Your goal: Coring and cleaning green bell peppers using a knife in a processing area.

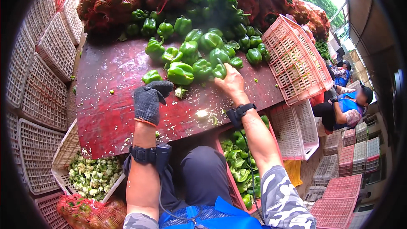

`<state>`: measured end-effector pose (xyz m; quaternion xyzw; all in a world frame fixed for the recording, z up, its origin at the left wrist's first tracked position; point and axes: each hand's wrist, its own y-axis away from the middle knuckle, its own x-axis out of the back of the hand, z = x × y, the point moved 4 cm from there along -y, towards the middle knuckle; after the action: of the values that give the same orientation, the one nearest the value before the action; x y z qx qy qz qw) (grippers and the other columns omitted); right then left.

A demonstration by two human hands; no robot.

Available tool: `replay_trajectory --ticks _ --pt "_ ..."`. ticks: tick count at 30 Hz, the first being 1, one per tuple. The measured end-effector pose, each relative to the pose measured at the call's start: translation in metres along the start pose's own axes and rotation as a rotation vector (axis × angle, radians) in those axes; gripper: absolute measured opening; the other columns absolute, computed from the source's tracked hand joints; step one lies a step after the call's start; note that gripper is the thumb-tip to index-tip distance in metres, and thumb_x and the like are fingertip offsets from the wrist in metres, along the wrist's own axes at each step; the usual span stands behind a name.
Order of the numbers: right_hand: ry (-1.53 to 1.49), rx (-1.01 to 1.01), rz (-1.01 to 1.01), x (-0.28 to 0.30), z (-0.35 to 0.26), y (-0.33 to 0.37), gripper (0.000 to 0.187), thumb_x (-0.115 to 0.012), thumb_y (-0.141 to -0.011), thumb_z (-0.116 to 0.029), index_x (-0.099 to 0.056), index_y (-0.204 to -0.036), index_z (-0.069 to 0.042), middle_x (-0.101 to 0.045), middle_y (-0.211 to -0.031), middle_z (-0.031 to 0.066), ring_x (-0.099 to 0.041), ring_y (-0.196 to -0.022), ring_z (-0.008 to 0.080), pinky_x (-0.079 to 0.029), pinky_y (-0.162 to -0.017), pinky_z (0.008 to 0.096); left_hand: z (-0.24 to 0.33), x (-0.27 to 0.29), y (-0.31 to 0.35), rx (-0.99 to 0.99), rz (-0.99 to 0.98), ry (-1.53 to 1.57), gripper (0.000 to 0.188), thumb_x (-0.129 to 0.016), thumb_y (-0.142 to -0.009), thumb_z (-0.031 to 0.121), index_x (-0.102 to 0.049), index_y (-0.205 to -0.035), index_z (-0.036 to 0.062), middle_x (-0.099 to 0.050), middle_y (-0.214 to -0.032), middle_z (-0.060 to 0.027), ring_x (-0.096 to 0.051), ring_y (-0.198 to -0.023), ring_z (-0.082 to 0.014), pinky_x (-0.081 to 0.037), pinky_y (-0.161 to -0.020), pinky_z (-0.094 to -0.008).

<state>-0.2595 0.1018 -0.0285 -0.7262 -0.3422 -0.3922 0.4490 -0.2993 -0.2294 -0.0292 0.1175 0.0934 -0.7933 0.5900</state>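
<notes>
— Head view, nearest first: what sits below the table's near edge?
— White crate (63, 152) of pale cores and trimmings at the near left corner; pink crate (220, 144) of cut green pepper pieces under the near right edge.
— And on the red table (106, 114) itself?
— Scattered pale seeds along the near edge. Left hand (148, 99) in a dark knit glove, resting mid-table, fingers curled loosely, nothing visible in its grip.
— Right hand (231, 82)?
— Bare, strapped at the wrist, reaching farther in, fingers bent over one green pepper (219, 71), touching it at the near rim of the heap.
— Around that pepper?
— Just beside it on the left, two more peppers; a lone small pepper (151, 76) just beyond the gloved fingers.
— Farther back?
— Pepper heap (212, 21) piled toward the table's far edge, against red mesh sacks (110, 0). Empty pink crate (294, 59) tilted at the far right corner. White crates (42, 68) stacked off the left edge.
</notes>
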Motion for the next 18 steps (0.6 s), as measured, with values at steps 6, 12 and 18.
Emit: replay_trajectory --ticks 6,12,18 --pt "-1.106 -0.406 -0.381 0.046 0.012 0.04 0.066 -0.074 -0.081 -0.025 -0.056 -0.142 -0.006 -0.071 -0.103 0.0028 -0.05 -0.052 0.0025 -0.041 -0.047 0.0185 0.002 -0.028 0.007 -0.006 -0.041 -0.025 0.038 -0.048 -0.073 -0.007 -0.079 -0.095 -0.0003 -0.077 -0.092 -0.0121 -0.072 -0.084 -0.0193 -0.057 -0.068 -0.0292" --pt "-1.448 -0.335 -0.49 0.076 -0.063 0.092 0.074 -0.071 -0.082 -0.018 -0.044 -0.149 0.002 -0.07 -0.116 0.0098 -0.054 -0.055 0.0029 -0.044 -0.049 0.017 -0.032 -0.081 0.009 0.005 -0.174 0.037 0.053 -0.063 -0.067 -0.01 -0.071 -0.119 0.0007 -0.074 -0.109 -0.0096 -0.069 -0.095 -0.0143 -0.057 -0.082 -0.0284" --pt "-1.419 -0.153 -0.28 0.069 -0.094 0.113 0.072 -0.071 -0.087 -0.002 -0.038 -0.15 0.006 -0.064 -0.131 0.0148 -0.061 -0.12 0.0203 -0.05 -0.103 0.0335 0.005 -0.109 0.044 -0.315 0.002 -0.193 0.039 -0.073 -0.083 0.015 -0.064 -0.119 0.0017 -0.073 -0.104 -0.0125 -0.07 -0.095 -0.0186 -0.056 -0.083 -0.0327"
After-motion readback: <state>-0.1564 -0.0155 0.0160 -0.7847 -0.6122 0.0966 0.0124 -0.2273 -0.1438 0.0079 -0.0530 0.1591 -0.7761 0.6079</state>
